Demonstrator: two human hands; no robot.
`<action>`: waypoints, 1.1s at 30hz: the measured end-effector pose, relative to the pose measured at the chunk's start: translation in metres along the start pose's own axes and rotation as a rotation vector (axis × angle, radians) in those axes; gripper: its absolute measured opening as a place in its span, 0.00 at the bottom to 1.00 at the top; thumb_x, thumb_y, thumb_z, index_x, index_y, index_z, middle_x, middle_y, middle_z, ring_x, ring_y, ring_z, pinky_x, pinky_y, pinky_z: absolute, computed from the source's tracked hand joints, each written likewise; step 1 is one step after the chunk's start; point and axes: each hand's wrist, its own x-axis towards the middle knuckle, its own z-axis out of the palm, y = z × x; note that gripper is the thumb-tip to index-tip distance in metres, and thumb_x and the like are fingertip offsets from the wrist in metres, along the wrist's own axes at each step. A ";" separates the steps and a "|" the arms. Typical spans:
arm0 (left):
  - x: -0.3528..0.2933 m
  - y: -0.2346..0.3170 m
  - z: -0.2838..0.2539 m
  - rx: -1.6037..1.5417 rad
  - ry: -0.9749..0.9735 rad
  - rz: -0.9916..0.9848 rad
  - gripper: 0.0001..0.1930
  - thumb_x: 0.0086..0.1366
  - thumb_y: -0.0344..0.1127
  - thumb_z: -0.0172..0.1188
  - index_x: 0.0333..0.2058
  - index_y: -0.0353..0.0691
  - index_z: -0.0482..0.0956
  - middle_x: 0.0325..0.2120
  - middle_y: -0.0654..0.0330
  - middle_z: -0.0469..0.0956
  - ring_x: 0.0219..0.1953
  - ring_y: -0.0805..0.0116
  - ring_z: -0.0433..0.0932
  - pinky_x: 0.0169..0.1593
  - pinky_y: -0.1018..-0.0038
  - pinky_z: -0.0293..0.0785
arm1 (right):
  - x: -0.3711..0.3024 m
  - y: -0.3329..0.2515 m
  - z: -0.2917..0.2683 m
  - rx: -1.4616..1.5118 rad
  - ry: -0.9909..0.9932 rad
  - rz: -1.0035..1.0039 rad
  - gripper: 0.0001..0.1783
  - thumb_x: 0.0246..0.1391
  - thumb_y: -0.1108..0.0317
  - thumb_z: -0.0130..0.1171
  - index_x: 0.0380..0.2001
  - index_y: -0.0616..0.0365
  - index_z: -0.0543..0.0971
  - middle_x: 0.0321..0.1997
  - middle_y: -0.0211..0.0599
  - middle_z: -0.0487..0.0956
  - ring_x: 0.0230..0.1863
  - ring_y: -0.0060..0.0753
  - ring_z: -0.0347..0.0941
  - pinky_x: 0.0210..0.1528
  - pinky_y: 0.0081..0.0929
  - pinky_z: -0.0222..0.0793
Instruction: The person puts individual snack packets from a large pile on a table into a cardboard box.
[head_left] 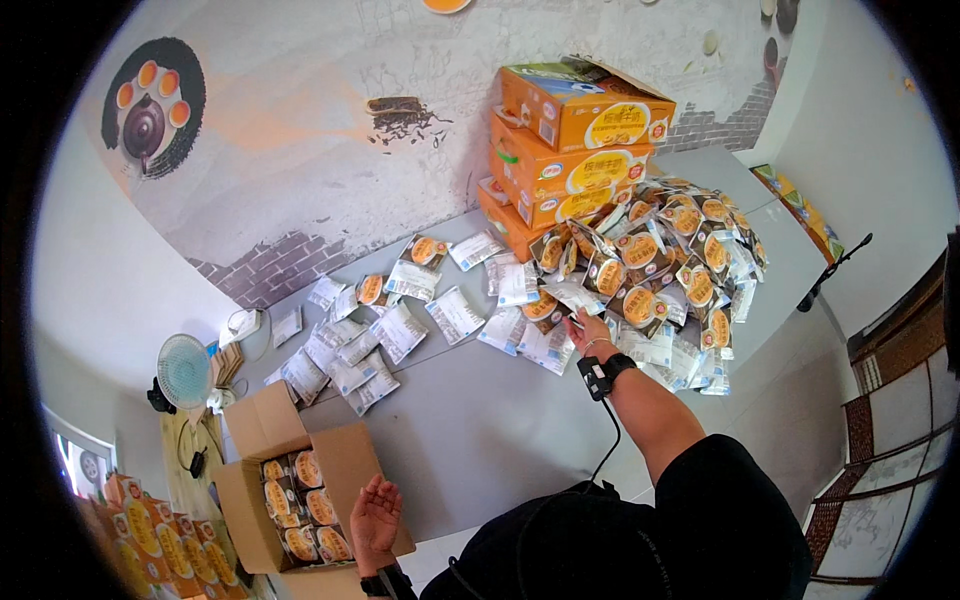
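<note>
My right hand (592, 334) reaches to the near edge of a large heap of brown and white packets (640, 252) on the grey table. Its fingers are closed on the edge of a packet (577, 297) with its pale side up. My left hand (376, 514) is palm up beside an open cardboard box (347, 452), fingers slightly curled and apart, with nothing in it. Inside the box, several brown packets (305, 505) with orange bowl pictures stand in rows.
Loose packets (352, 345) lie scattered across the table's left and middle. Behind the heap, orange cartons (570, 150) are stacked against the wall. More orange cartons (165, 540) stand at lower left. A blue-green basket-like round thing (184, 370) sits beyond the box.
</note>
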 end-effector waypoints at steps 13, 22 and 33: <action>0.009 -0.011 -0.002 0.060 -0.177 -0.127 0.17 0.65 0.42 0.42 0.46 0.38 0.70 0.39 0.54 0.74 0.45 0.60 0.71 0.50 0.66 0.67 | -0.089 0.004 0.016 0.135 -0.234 0.144 0.08 0.53 0.73 0.49 0.32 0.61 0.61 0.38 0.47 0.70 0.42 0.49 0.73 0.35 0.29 0.75; 0.015 -0.021 0.004 0.064 -0.261 -0.231 0.17 0.65 0.40 0.42 0.47 0.36 0.68 0.39 0.52 0.74 0.46 0.58 0.71 0.52 0.65 0.66 | -0.179 0.018 0.042 -0.464 -0.539 0.241 0.11 0.53 0.72 0.49 0.40 0.61 0.66 0.43 0.44 0.74 0.42 0.41 0.74 0.38 0.24 0.72; 0.016 -0.020 0.018 0.042 -0.359 -0.347 0.23 0.65 0.43 0.41 0.49 0.27 0.63 0.47 0.42 0.66 0.53 0.50 0.64 0.57 0.61 0.61 | -0.235 0.067 0.072 -1.043 -0.988 0.102 0.10 0.55 0.66 0.47 0.37 0.61 0.71 0.35 0.35 0.76 0.34 0.24 0.75 0.35 0.22 0.70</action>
